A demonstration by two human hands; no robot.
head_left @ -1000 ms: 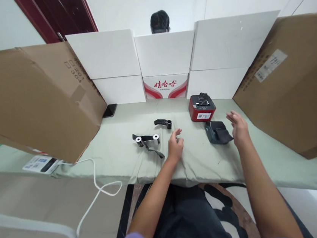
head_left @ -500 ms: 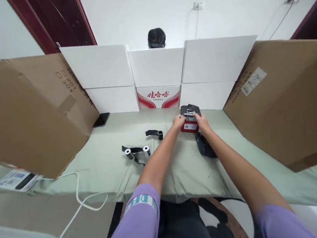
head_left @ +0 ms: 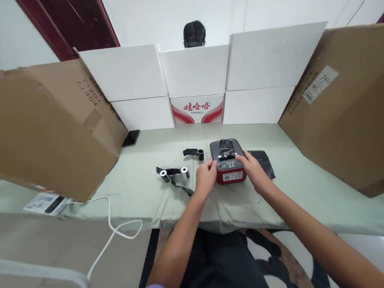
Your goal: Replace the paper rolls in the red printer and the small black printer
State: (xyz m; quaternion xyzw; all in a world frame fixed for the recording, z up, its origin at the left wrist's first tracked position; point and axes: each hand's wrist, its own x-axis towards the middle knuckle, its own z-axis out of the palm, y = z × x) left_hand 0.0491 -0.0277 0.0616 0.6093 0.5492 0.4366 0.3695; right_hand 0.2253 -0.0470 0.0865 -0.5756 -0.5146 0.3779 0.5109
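A small red-and-dark-grey printer-like device rests on the cloth-covered table in front of me. Dark, shiny film or ribbon lies on its top, and a white label is on its near red side. My left hand grips its left near corner, while my right hand holds the right side, fingers closed against it. Partly behind my right hand lies a flat black piece. To the left are two white-ended rolls with black ribbon and a small black roll with a loose strip.
White boxes form a wall at the back, with a person's head beyond. Cardboard panels flank both sides. A phone lies at back left. A white power strip and its cable hang near the front left edge.
Both hands have brought the device towards me and slightly left, away from the black piece, which now shows more fully. The camera view has shifted a little.
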